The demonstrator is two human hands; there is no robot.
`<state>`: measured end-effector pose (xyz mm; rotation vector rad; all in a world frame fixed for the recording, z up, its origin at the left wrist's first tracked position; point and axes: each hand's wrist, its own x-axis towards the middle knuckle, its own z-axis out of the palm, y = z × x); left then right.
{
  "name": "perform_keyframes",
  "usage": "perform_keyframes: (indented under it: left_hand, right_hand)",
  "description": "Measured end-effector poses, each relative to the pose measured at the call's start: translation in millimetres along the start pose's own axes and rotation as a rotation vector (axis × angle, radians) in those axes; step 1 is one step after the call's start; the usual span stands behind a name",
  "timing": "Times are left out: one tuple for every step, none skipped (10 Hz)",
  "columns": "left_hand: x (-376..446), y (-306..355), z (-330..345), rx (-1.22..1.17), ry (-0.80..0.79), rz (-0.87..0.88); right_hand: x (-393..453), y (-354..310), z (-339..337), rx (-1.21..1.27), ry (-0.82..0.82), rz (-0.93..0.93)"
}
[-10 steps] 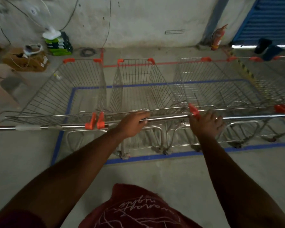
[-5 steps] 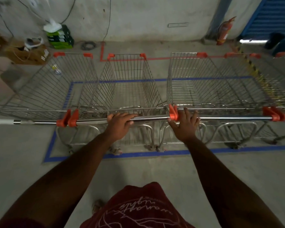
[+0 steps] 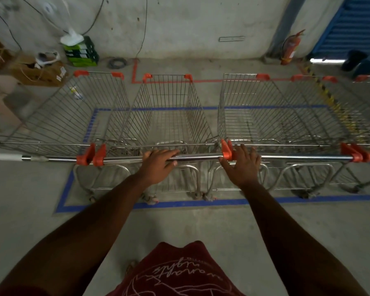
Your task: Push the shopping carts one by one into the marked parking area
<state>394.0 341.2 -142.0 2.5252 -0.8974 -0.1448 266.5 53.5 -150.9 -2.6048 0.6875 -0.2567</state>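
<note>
Shopping cart of silver wire with orange corners [image 3: 169, 116] stands inside the blue floor-tape rectangle [image 3: 179, 204]. Left hand [image 3: 158, 165] curls fingers over its handlebar; right hand [image 3: 241, 165] rests spread. Uneven pushing could skew it against neighbouring carts.

Far-left cart [image 3: 58, 122]: handle bar runs off the left frame edge, its left end out of view. Rightmost cart [image 3: 367, 116]: cut by the right edge, only part of its basket shows. Left hand [image 3: 158, 165] covers a stretch of the middle cart handle [image 3: 197, 157]; fingertips curl over the bar, out of sight. Right hand [image 3: 242, 166] hides the handle beneath it; contact with the bar cannot be told. Pale shape [image 3: 0, 103] at far left blurred, unidentifiable. Small item [image 3: 76, 92] in far-left basket too small to name.
</note>
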Motion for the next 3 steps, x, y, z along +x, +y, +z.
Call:
perform_keyframes:
  left_hand:
    - [-1.3, -2.2, -12.2, -0.115, 0.029, 0.034]
    - [-1.8, -12.8, -23.4, -0.151, 0.077, 0.056]
    - [3.0, -22.8, -39.4, -0.144, 0.100, 0.056]
  right_hand:
    - [-7.2, -31.2, -6.8, 0.037, 0.121, -0.226]
    - [-7.6, -77.1, -4.7, 0.142, 0.167, -0.439]
    - [-0.5, -117.8, -6.5, 0.237, 0.082, -0.427]
